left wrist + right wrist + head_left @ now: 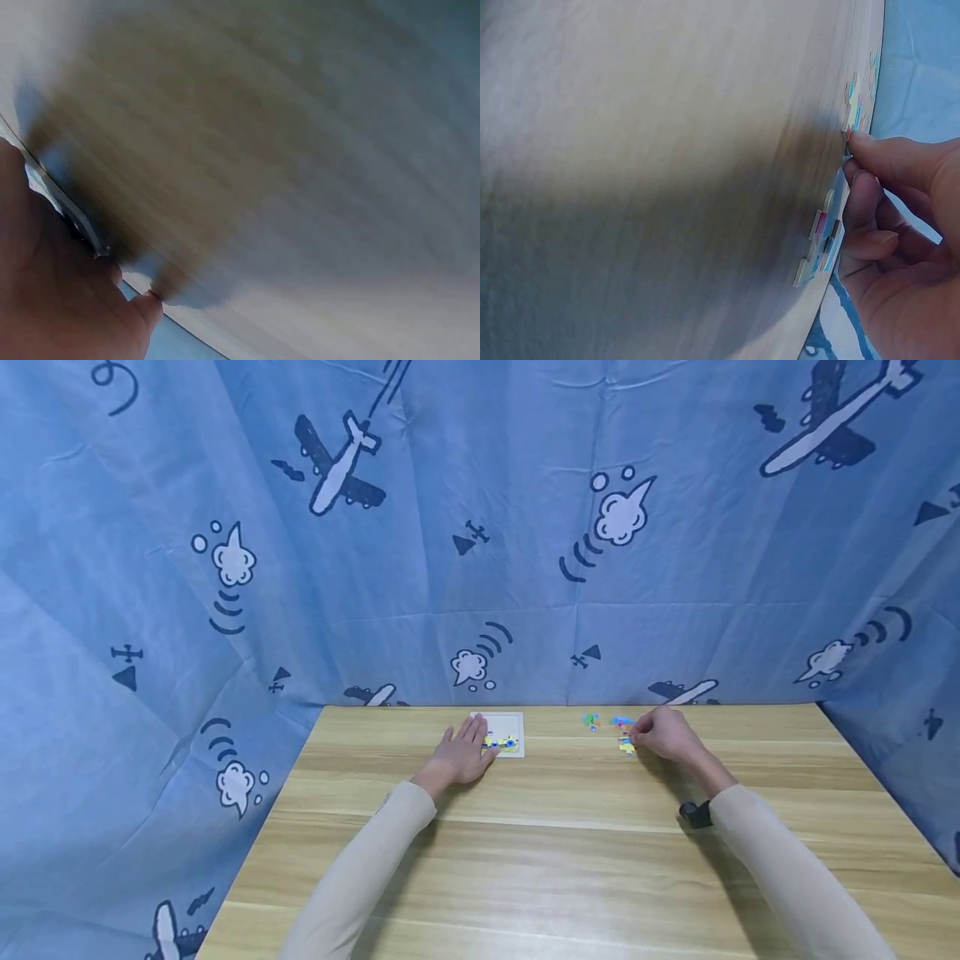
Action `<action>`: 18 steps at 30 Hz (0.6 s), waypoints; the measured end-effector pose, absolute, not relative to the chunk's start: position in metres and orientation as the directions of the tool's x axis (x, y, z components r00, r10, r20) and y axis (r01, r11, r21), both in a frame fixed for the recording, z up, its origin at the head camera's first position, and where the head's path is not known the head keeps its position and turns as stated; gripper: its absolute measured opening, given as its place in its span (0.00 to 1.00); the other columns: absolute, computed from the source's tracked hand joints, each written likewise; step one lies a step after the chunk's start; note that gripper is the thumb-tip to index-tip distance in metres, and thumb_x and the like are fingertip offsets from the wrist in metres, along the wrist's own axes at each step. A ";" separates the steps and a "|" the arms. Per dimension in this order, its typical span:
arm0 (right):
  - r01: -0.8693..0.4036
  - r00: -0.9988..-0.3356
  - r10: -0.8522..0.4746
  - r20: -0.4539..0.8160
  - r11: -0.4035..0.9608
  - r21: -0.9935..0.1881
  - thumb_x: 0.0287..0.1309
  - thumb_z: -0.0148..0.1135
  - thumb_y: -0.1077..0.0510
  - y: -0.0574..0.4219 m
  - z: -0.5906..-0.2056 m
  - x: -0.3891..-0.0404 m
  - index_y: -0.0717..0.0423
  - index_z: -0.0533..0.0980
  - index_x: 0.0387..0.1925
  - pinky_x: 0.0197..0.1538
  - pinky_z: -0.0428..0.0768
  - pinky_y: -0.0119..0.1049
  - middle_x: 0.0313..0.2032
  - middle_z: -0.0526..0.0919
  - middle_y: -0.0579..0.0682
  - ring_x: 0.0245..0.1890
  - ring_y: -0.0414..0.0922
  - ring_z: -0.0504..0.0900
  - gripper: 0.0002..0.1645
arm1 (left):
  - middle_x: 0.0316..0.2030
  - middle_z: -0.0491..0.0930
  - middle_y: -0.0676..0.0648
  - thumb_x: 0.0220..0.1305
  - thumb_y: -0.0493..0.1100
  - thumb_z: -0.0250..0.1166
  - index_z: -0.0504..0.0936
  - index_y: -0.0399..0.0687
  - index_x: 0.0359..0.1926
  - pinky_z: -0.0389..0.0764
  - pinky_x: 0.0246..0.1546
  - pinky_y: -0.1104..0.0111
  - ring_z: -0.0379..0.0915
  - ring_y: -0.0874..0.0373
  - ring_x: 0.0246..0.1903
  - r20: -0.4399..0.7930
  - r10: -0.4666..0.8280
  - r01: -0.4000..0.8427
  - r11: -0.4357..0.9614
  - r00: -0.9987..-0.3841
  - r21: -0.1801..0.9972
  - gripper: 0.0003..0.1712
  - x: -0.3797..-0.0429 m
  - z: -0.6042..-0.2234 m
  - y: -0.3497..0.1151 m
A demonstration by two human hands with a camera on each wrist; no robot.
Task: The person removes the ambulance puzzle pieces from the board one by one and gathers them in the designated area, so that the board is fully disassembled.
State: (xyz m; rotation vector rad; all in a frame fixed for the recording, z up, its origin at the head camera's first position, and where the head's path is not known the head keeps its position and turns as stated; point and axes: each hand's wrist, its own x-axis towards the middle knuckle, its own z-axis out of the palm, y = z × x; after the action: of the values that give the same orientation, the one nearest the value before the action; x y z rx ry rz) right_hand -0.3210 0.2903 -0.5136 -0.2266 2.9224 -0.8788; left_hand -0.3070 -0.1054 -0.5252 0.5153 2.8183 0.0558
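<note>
A small white puzzle tray [504,724] lies near the far edge of the table, with joined yellow and blue jigsaw pieces [510,744] along its near side. My left hand [463,753] rests palm down with outstretched fingers over the tray's left edge, covering part of it. Farther right, my right hand [667,735] pinches a small jigsaw piece [847,136] between thumb and forefinger, mostly hidden by the fingertips. Beside that hand are a yellow piece [627,747] and a blue one [622,721]. A few green pieces [591,721] lie between tray and right hand.
The wooden table [555,860] stretches toward me. A blue curtain [525,568] printed with airplanes hangs just behind its far edge and around the sides. A black wrist device [696,814] sits at my right cuff.
</note>
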 end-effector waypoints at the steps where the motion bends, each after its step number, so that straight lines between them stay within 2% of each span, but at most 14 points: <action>1: -0.119 -0.985 -0.166 -0.036 0.824 -0.554 0.62 0.69 0.62 0.290 -0.513 -0.321 0.63 0.89 0.34 0.33 0.72 0.33 0.30 0.90 0.52 0.30 0.43 0.76 0.08 | 0.87 0.37 0.45 0.84 0.64 0.32 0.40 0.44 0.86 0.45 0.86 0.50 0.32 0.51 0.87 -0.259 0.352 0.341 0.936 -0.899 0.089 0.43 -0.307 -0.524 -0.105; 7: -0.131 -0.984 -0.176 -0.030 0.822 -0.554 0.62 0.70 0.62 0.291 -0.511 -0.323 0.64 0.89 0.34 0.32 0.72 0.33 0.29 0.90 0.51 0.29 0.42 0.75 0.07 | 0.87 0.38 0.45 0.84 0.65 0.33 0.41 0.44 0.86 0.46 0.86 0.49 0.33 0.51 0.87 -0.254 0.352 0.337 0.936 -0.901 0.099 0.43 -0.309 -0.523 -0.105; 11: -0.101 -0.986 -0.157 -0.050 0.813 -0.573 0.64 0.69 0.61 0.290 -0.509 -0.322 0.65 0.89 0.36 0.28 0.73 0.33 0.29 0.89 0.50 0.26 0.41 0.75 0.09 | 0.86 0.38 0.45 0.84 0.65 0.34 0.42 0.44 0.86 0.46 0.86 0.49 0.34 0.51 0.87 -0.255 0.350 0.334 0.937 -0.901 0.103 0.43 -0.309 -0.523 -0.105; 14: -0.064 -0.989 -0.130 -0.066 0.797 -0.600 0.66 0.68 0.60 0.288 -0.506 -0.322 0.66 0.88 0.41 0.26 0.75 0.34 0.32 0.90 0.54 0.24 0.42 0.76 0.11 | 0.86 0.39 0.45 0.84 0.65 0.35 0.42 0.44 0.86 0.47 0.86 0.49 0.34 0.51 0.86 -0.255 0.347 0.332 0.938 -0.902 0.104 0.43 -0.310 -0.524 -0.104; 18: -0.076 -0.991 -0.129 -0.046 0.795 -0.602 0.67 0.66 0.59 0.282 -0.497 -0.323 0.65 0.88 0.43 0.31 0.79 0.36 0.38 0.92 0.60 0.30 0.46 0.82 0.13 | 0.86 0.40 0.44 0.84 0.64 0.37 0.43 0.43 0.85 0.48 0.86 0.48 0.36 0.50 0.86 -0.249 0.354 0.333 0.935 -0.902 0.123 0.44 -0.311 -0.524 -0.106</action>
State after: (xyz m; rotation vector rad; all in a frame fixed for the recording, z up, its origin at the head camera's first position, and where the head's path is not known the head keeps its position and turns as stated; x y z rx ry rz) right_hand -0.3234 0.2816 -0.4971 -0.1652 2.8956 -0.9665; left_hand -0.3112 -0.1056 -0.5243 0.5104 2.8233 0.1118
